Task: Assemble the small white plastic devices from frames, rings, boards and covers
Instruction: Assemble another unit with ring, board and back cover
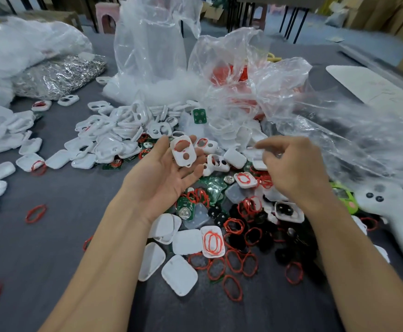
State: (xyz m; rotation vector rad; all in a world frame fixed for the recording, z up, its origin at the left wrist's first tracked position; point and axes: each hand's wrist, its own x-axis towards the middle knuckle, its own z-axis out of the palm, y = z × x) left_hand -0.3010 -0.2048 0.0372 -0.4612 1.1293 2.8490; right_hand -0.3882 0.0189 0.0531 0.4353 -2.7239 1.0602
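My left hand (162, 178) lies palm up over the parts pile, fingers relaxed, and a white frame (183, 150) with two holes and a red ring in it rests on its fingers. My right hand (293, 166) hovers to the right of it, back up, fingers curled, pinching something small and pale that I cannot make out. Under both hands lie white covers (186, 242), loose red rings (231, 287), green boards (186, 208) and black pads (219, 216).
A heap of white frames (121, 130) spreads at the centre left. Clear plastic bags (243, 75) with red parts stand behind. A foil bag (59, 75) lies at the far left, and a white gun-shaped tool (392, 212) at the right. The table (64, 212) is grey.
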